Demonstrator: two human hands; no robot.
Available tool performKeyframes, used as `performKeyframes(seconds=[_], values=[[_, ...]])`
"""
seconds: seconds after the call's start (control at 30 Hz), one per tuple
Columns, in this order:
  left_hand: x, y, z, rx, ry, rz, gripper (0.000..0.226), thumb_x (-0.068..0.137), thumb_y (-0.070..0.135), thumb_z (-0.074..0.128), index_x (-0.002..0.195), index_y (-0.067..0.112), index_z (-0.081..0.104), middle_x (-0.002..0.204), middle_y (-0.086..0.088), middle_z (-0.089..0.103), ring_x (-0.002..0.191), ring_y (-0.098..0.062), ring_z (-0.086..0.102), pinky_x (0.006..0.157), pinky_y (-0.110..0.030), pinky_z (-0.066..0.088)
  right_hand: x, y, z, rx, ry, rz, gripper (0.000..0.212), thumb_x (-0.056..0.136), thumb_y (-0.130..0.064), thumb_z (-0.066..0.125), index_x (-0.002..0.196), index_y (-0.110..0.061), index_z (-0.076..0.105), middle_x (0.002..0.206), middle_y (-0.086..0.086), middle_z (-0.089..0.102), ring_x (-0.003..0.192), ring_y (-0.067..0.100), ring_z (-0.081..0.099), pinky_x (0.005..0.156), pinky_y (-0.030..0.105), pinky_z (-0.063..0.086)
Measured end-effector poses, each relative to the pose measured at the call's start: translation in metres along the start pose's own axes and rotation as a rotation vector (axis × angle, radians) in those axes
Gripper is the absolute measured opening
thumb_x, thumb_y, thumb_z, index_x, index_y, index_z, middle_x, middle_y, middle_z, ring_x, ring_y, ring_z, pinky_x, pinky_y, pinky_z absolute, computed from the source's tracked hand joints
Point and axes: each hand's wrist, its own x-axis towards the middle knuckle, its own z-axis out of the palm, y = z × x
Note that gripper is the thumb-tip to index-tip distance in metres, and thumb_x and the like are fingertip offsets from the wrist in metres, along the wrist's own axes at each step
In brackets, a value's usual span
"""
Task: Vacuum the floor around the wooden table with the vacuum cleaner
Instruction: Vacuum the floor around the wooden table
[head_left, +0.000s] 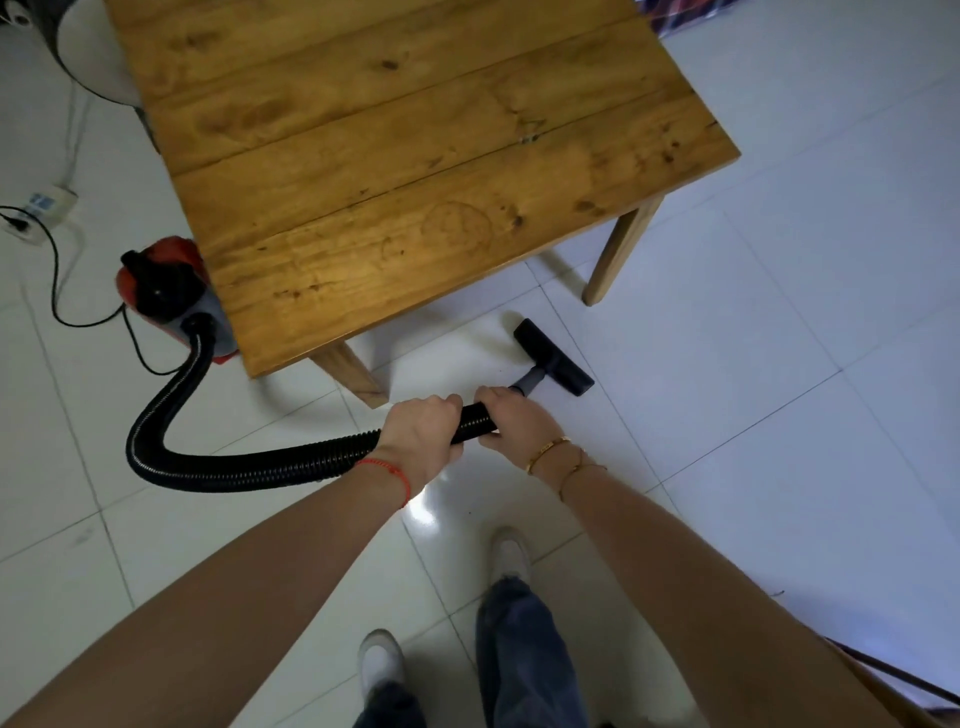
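Note:
A wooden table (415, 171) fills the upper middle of the view, standing on white floor tiles. A red and grey vacuum cleaner (169, 291) sits on the floor by the table's left front corner, partly hidden under its edge. Its black ribbed hose (234, 467) loops down and right to both hands. My left hand (421, 436) grips the hose, and my right hand (511, 421) grips it just ahead, near the grey tube. The black floor nozzle (553, 356) rests flat on the tiles in front of the table, between its two front legs.
A front table leg (356, 376) stands just left of my hands, another leg (618, 254) to the right. A black power cord (57, 280) runs to a white power strip (44, 213) at far left. My feet in white shoes (509, 553) are below.

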Motion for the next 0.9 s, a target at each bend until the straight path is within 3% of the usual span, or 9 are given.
performKeyframes(seconds=[0.43, 0.9], values=[[0.094, 0.072, -0.041, -0.025, 0.006, 0.039, 0.032, 0.092, 0.031, 0.053, 0.118, 0.013, 0.046, 0.105, -0.007, 0.063, 0.092, -0.027, 0.063, 0.065, -0.029, 0.038, 0.004, 0.103, -0.076, -0.006, 0.000, 0.035, 0.027, 0.086, -0.010, 0.060, 0.110, -0.004, 0.050, 0.111, 0.012, 0.057, 0.100, 0.026, 0.054, 0.069, 0.029, 0.040], [0.053, 0.033, -0.027, -0.002, -0.022, 0.005, 0.032, 0.092, 0.033, 0.052, 0.116, 0.012, 0.047, 0.105, -0.007, 0.064, 0.092, -0.026, 0.064, 0.062, -0.029, 0.038, 0.006, 0.047, -0.055, 0.007, -0.054, -0.003, 0.028, 0.086, -0.007, 0.058, 0.113, -0.004, 0.050, 0.111, 0.013, 0.056, 0.102, 0.026, 0.053, 0.071, 0.031, 0.041]])
